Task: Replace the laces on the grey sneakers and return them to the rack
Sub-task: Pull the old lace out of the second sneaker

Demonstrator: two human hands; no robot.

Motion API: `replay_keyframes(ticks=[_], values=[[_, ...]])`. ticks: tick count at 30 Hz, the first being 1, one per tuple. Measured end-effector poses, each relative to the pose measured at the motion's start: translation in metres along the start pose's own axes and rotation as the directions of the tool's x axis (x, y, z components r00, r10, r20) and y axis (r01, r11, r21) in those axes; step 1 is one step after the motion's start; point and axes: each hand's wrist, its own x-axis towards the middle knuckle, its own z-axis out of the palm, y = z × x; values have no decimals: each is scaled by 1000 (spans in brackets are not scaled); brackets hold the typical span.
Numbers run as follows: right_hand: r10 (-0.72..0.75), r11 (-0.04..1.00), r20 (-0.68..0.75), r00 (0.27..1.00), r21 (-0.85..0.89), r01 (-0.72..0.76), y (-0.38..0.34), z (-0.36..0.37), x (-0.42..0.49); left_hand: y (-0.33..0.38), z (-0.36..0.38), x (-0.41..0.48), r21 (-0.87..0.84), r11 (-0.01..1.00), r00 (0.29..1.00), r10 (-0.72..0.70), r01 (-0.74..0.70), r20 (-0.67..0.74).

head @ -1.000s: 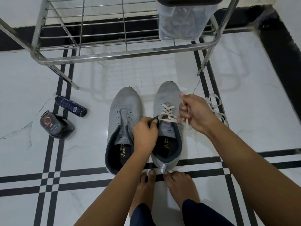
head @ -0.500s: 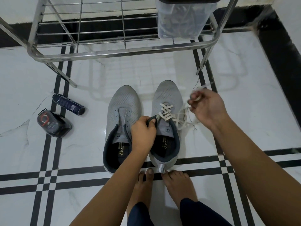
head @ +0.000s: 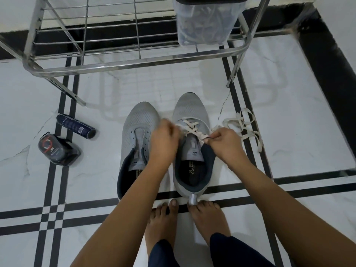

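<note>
The right hand (head: pixel 225 144) pinches the white lace (head: pixel 191 127) over the sneaker (head: pixel 190 106). The left hand (head: pixel 163 139), blurred, curls its grip on it too.

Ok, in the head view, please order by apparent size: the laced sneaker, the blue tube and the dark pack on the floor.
1. laced sneaker
2. dark pack
3. blue tube, similar length, but narrower
</note>
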Motion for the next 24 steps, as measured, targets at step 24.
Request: replay_keyframes(ticks=[24], values=[[-69, 997, 58, 996, 30, 67, -1, 1, 4, 12, -1, 8, 361, 838, 844, 197, -409, 499]])
